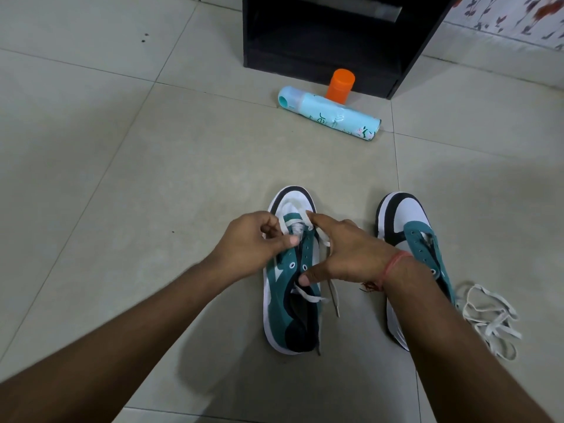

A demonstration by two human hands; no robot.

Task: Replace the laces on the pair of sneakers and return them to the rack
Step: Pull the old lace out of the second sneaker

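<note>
Left hand [244, 239] pinching white lace [287, 224] on left sneaker [290, 300], right hand [345, 251] spread over its eyelets, hiding part of the right sneaker [406, 221], loose lace pile [488, 319] beside it, teal spray can [329, 112] lying before orange bottle [340, 85] and black rack [335, 35], label unreadable

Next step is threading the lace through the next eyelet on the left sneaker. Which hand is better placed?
Left, probably. The left hand already pinches the white lace beside the open eyelets. The right hand spans the left sneaker, fingertip near the toe and thumb at the tongue, seemingly steadying it.
</note>
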